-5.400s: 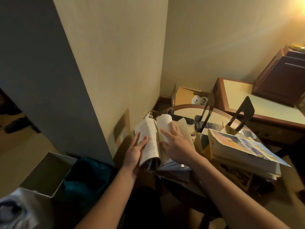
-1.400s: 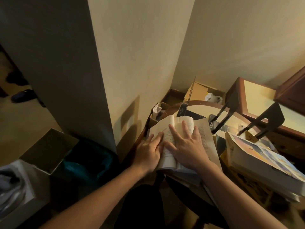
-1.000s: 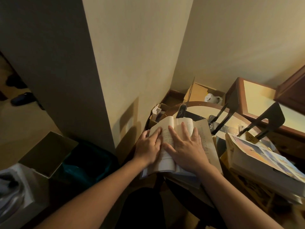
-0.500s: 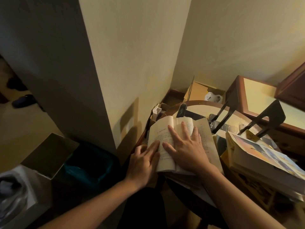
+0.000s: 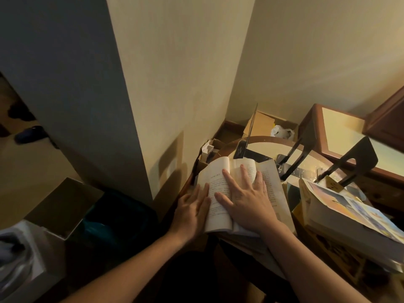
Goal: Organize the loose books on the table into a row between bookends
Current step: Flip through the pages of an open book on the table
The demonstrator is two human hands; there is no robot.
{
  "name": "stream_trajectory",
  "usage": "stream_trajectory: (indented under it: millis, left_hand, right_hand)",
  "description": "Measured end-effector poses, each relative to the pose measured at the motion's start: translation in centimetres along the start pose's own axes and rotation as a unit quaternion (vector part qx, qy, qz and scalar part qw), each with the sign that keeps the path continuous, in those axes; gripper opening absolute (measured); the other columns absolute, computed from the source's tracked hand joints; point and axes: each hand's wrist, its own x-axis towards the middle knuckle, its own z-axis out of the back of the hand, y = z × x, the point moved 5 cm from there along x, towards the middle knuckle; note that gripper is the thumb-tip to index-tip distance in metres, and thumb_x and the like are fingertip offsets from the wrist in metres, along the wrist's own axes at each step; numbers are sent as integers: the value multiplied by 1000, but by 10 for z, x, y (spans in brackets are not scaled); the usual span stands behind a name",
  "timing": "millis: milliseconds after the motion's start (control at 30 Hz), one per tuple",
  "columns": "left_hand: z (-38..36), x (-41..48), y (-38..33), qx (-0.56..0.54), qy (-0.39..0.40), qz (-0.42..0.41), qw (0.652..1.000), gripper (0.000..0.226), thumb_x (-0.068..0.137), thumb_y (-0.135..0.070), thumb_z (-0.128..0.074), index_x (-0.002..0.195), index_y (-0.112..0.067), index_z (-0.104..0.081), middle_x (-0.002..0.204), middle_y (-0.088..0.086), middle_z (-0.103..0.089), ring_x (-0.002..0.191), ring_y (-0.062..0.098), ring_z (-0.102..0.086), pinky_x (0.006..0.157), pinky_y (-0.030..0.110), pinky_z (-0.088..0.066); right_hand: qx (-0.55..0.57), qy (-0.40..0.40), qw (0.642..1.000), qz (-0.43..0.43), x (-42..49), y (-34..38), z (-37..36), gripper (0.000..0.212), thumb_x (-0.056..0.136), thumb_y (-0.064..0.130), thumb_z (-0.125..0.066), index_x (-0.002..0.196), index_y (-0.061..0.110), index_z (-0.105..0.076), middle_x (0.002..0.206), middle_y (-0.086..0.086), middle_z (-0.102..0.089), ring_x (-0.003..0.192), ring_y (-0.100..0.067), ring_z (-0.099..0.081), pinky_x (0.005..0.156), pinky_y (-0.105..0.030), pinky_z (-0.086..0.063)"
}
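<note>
An open paperback book (image 5: 271, 184) lies face up on the near left of the round table (image 5: 264, 147). My right hand (image 5: 247, 200) is spread flat on its pages, fingers apart. My left hand (image 5: 192, 211) rests flat at the book's left edge, fingertips touching the left page. To the right sits a stack of books (image 5: 341, 224) topped by one with a colourful cover. Black metal bookends stand behind: one thin upright bookend (image 5: 249, 132) at the far left, one middle bookend (image 5: 295, 158), one right bookend (image 5: 354, 158).
A wall corner juts out close on the left of the table. A wooden desk (image 5: 341, 127) stands behind at right. Cardboard boxes (image 5: 262, 125) sit on the floor behind the table. An open box (image 5: 63, 206) and a dark teal bag (image 5: 118, 217) lie at lower left.
My left hand slid off the left page down to the book's left edge, then edged back up against it. My right hand stayed flat on the pages throughout.
</note>
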Motion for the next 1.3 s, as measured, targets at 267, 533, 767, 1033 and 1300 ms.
stream_trajectory:
  millis: [267, 533, 767, 1033, 1300]
  left_hand:
    - [0, 3, 1, -243, 70, 117, 960, 50, 91, -69, -48, 137, -58, -32, 151, -3, -43, 128, 17, -50, 108, 38, -44]
    - [41, 14, -5, -186, -81, 67, 977, 85, 79, -59, -74, 151, -43, -33, 134, -11, -51, 118, 14, -54, 99, 39, -50]
    - [58, 8, -18, -215, -121, 70, 967, 82, 66, -54, -85, 140, -44, -51, 123, -14, -55, 104, 16, -61, 87, 45, -59]
    - [70, 12, -39, -127, -115, 15, 985, 72, 73, -43, -86, 136, -35, -53, 129, -7, -53, 110, 18, -57, 85, 41, -61]
    - [77, 13, -51, -80, -55, -14, 995, 81, 73, -35, -87, 143, -31, -46, 131, -13, -41, 122, 14, -45, 100, 43, -52]
  right_hand:
    - [-1, -2, 1000, -2, -1, 0, 0, 75, 86, 85, -16, 147, 59, 20, 164, 3, 24, 146, -43, 27, 115, -61, 11]
    - [7, 0, 1000, -1, 0, -1, 1, 75, 84, 87, -14, 145, 61, 22, 163, 5, 26, 145, -41, 29, 107, -54, 19]
    - [33, 12, 999, -6, -3, -1, 8, 76, 84, 88, -15, 149, 59, 13, 165, 7, 22, 147, -39, 26, 108, -54, 17]
    - [155, -8, 988, 6, -13, 2, 31, 90, 89, 69, -52, 152, 54, 11, 163, 15, 23, 151, -33, 19, 117, -64, -5]
    - [229, -33, 972, -35, -40, -1, 43, 108, 85, 40, -70, 154, 45, 13, 164, -4, -12, 142, -29, -35, 107, -51, -47]
